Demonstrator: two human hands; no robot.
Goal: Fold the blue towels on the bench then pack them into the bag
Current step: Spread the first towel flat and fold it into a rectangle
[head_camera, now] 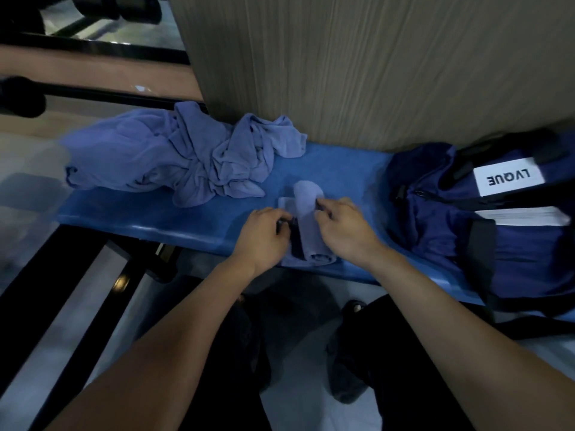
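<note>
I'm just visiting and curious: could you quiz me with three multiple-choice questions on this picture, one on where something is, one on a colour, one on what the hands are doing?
1. Where is the bag?
A. at the bench's right end
B. on the floor
C. under the crumpled pile

2. What colour is the bench?
A. red
B. blue
C. white

3. What are the hands doing?
A. hanging idle
B. both gripping the rolled towel
C. zipping the bag

Answers:
1 A, it sits right of the towels on the bench.
2 B, its bare top is blue.
3 B, the left hand and the right hand pinch the roll from either side; the crumpled towels lie untouched.
</note>
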